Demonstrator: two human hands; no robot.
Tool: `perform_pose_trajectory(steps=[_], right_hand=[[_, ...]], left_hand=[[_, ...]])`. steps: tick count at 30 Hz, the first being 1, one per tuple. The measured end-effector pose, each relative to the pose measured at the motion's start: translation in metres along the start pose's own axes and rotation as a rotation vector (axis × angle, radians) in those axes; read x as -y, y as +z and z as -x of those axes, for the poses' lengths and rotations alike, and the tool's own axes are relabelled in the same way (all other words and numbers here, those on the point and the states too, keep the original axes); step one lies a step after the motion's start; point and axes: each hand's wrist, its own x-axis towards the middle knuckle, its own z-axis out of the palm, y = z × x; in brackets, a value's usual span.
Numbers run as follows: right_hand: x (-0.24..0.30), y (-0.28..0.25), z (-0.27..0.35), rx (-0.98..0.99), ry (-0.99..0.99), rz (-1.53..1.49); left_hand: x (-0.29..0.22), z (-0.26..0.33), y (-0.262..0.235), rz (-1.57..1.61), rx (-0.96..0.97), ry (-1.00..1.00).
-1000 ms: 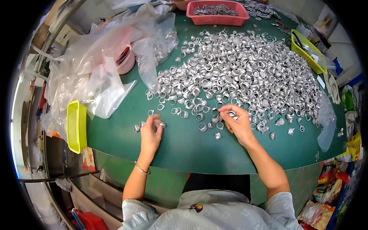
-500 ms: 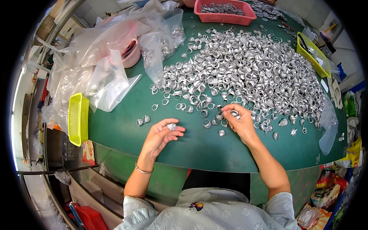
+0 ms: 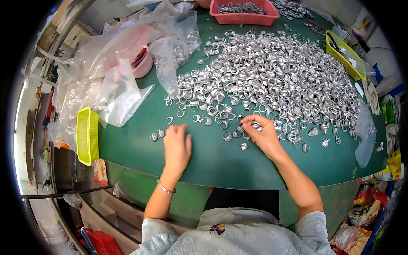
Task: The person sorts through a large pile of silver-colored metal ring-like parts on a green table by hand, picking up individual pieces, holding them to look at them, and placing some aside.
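A large heap of silver-coloured metal rings (image 3: 272, 76) covers much of the green table. At its near edge my right hand (image 3: 262, 134) is closed, thumb and index finger pinched, with silver rings (image 3: 256, 125) tucked in the fingers. A single ring (image 3: 244, 146) lies just below that hand. My left hand (image 3: 177, 148) is turned palm down over the table, smeared by motion. What its fingers do, and whether a ring is in them, is hidden. Close to its left, two rings (image 3: 157, 135) sit side by side. Several loose rings (image 3: 202, 119) lie between the left hand and the heap.
A yellow-green basket (image 3: 87, 136) stands at the table's left edge, beside crumpled clear plastic bags (image 3: 102, 76). A pink bowl (image 3: 143, 63) holds red-handled pliers. A pink tray (image 3: 244, 18) of metal pieces is at the back, another yellow-green basket (image 3: 346, 57) at the right.
My left hand, which held up a ring with its palm showing, has turned over and moved slightly left towards the two rings. My right hand has stayed at nearly the same spot.
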Motion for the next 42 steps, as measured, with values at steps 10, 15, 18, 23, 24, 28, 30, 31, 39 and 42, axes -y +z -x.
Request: perform_pose_trajectory(steps=[10,15,18,23,24,28,30,31,39,42], right_hand=[[0.004,-0.004,0.0,-0.023,-0.032,-0.016],[0.008,-0.001,0.005,0.008,0.024,-0.065],[0.007,0.003,0.005,0.034,0.027,-0.055],[0.006,0.003,0.003,0.019,0.04,-0.06],[0.009,0.003,0.003,0.011,0.048,-0.058],[0.009,0.001,0.001,0.003,0.041,-0.025],[0.009,0.001,0.003,-0.003,0.039,-0.032],[0.01,0.001,0.003,-0.005,0.036,-0.035],[0.005,0.004,0.003,0.031,0.021,-0.002],[0.008,0.005,0.003,0.02,0.017,-0.01]], left_hand=[[-0.002,-0.017,-0.006,-0.254,0.148,0.11],[0.025,-0.011,-0.03,-0.221,0.163,-0.015],[0.005,-0.022,-0.019,0.007,0.057,0.015],[-0.023,-0.049,0.026,0.224,0.046,0.17],[-0.022,-0.052,0.031,0.205,0.044,0.179],[-0.015,-0.044,0.022,0.116,0.07,0.168],[-0.009,-0.029,0.005,-0.041,0.124,0.13],[-0.004,-0.023,-0.003,-0.12,0.15,0.111],[0.031,-0.016,-0.035,-0.315,0.223,-0.084],[0.022,-0.029,-0.01,-0.077,0.095,-0.029]])
